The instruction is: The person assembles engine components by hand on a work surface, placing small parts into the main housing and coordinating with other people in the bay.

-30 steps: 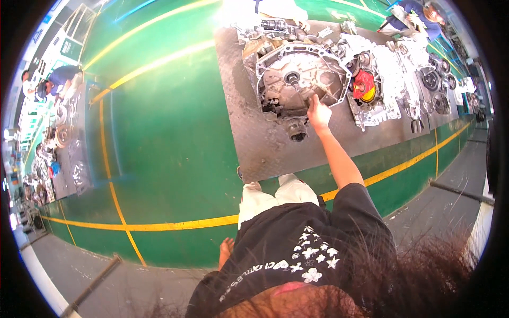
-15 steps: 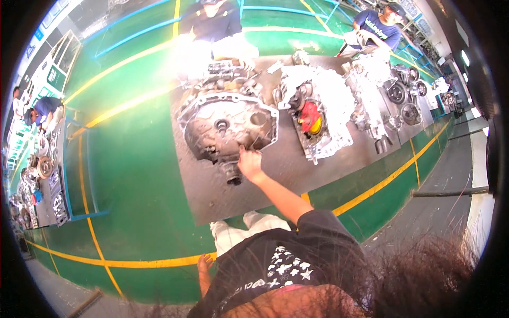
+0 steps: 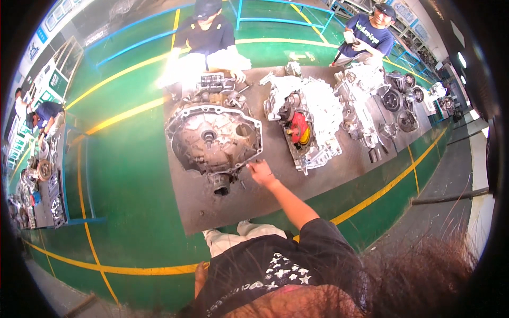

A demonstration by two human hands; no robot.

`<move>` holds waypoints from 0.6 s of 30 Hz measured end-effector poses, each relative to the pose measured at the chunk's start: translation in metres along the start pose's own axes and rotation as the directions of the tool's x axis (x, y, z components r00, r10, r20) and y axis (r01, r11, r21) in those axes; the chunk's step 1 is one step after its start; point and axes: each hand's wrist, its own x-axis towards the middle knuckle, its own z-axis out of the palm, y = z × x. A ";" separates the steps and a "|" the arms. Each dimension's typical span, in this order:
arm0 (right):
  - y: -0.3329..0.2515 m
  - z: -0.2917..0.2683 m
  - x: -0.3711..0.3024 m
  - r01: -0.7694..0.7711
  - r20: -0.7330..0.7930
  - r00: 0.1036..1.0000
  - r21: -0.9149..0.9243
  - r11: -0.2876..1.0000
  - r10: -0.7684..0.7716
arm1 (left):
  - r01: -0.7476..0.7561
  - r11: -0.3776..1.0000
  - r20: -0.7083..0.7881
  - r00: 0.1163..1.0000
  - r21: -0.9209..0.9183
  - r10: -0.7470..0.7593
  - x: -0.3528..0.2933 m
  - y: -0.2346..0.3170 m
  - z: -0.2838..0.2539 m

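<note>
My right hand (image 3: 261, 172) reaches over the grey bench top (image 3: 233, 204), holding nothing that I can see. Its index finger stretches toward the lower right rim of a large bell-shaped transmission housing (image 3: 222, 143); whether the tip touches the rim I cannot tell. The housing lies with its wide open side toward me, a shaft end in its middle. Beneath the rim, a round metal outlet (image 3: 220, 184) sticks out toward me. Down by my left side hangs my left hand (image 3: 200, 275), seen edge-on, with straight fingers and nothing visible in it.
Right of the housing stands a cutaway gearbox (image 3: 313, 122) with red and yellow parts, then further castings (image 3: 363, 100) and pulleys (image 3: 393, 99). Across the bench one person (image 3: 207, 37) has hands near a metal block (image 3: 214, 79); another person (image 3: 368, 37) stands far right. Blue rails (image 3: 281, 18) run behind.
My right hand has drawn back from inside the housing to beside its lower right rim. My left hand has turned edge-on. The view has shifted a little, and the person opposite shows more clearly.
</note>
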 end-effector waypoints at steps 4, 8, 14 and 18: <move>0.013 -0.026 0.004 0.056 0.061 0.997 -0.010 0.998 -0.055 | 0.234 0.972 0.040 0.972 -0.019 -0.233 0.008 0.002 -0.013; 0.050 -0.049 0.009 0.030 0.036 0.999 0.030 0.999 -0.031 | 0.273 0.958 -0.110 0.953 -0.085 -0.281 0.011 0.005 0.014; 0.039 -0.071 0.001 0.012 0.083 0.996 0.044 0.999 -0.015 | 0.173 0.983 -0.063 0.982 -0.063 -0.177 -0.030 0.010 0.014; 0.035 -0.087 0.001 0.108 0.040 0.994 -0.028 0.994 -0.106 | 0.091 0.995 -0.140 0.987 0.046 -0.084 -0.049 0.019 0.025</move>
